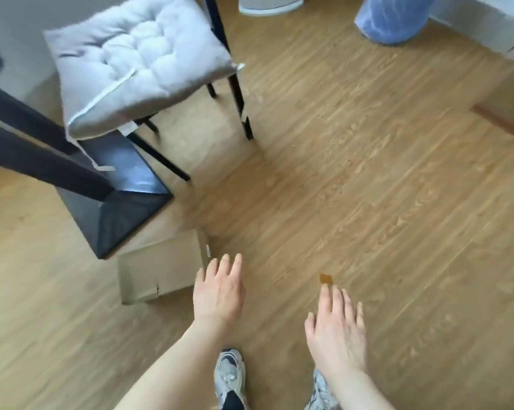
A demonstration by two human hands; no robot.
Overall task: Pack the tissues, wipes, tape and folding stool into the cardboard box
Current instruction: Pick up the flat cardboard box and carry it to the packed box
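Left hand (219, 288) empty, fingers spread, palm down, hovering at the right edge of the flat brown cardboard box (161, 270) on the wood-look plank floor (368, 173); contact unclear; right hand (335, 324) also empty and spread, apart from the box, just below a small amber scrap (326, 278) on the floor; box lies beside the black slanted table base (114, 214), near the black-legged chair with grey tufted cushion (137, 60); tissues, wipes, tape, stool not visible. Likely step: fetch and open box; best to grip both long sides, pull it clear of the base, check it is squared up before loading; frame blurry.
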